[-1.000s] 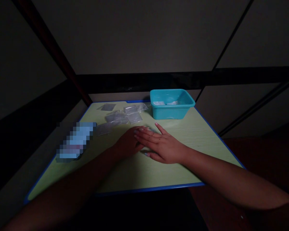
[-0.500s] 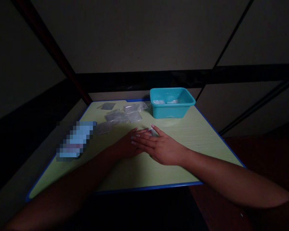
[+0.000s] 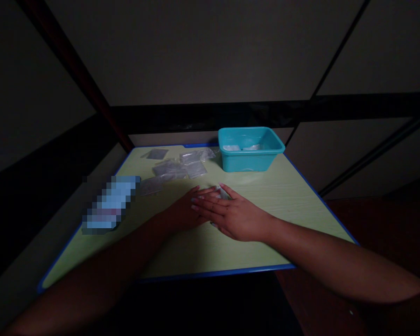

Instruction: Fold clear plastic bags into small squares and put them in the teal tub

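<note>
Both hands lie over the middle of the table, overlapping. My right hand (image 3: pixel 240 215) is flat with its fingers stretched out to the left, across the fingers of my left hand (image 3: pixel 187 211). The left fingers point right and are stretched out, partly covered by the right ones. A small piece of clear plastic (image 3: pixel 223 192) shows between the right thumb and fingers; most of it is hidden under the hands. Several flat clear plastic packets (image 3: pixel 170 169) lie beyond my left hand.
A turquoise basket (image 3: pixel 248 162) with clear packets inside stands at the back right of the pale green table (image 3: pixel 294 200), which has a blue edge. A blurred-out light blue object (image 3: pixel 114 203) lies at the left edge. Behind rises a panelled wall.
</note>
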Tool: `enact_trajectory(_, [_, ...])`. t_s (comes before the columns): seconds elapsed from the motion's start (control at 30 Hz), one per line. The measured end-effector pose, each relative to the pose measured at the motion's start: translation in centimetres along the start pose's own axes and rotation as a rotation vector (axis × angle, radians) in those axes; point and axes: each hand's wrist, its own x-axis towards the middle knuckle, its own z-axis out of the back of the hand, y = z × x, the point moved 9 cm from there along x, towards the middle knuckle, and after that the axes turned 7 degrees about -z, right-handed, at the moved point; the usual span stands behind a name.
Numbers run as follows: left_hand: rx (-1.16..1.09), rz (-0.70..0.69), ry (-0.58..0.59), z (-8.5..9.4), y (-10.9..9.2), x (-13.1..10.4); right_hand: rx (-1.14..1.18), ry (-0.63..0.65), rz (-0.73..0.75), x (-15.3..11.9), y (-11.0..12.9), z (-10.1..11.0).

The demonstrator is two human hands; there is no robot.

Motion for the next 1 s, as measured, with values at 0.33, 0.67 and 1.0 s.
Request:
enact_trajectory(0.33, [-0.023,-0.048,-0.036,1.2,-1.1,0.8,-0.033,0.079,-0.064,0.1,-0.8,-1.1])
enact_trajectory(0.67, [0.068,-0.152,-0.082,2.4,-2.0,1.0,0.011,0.169,-0.339,-0.5,-4.2,-3.5])
enact_trajectory(1.0, [0.107,0.146,-0.333,5.4,0.5,-0.2,0.013,0.239,-0.364,-0.7,-4.1,-3.5])
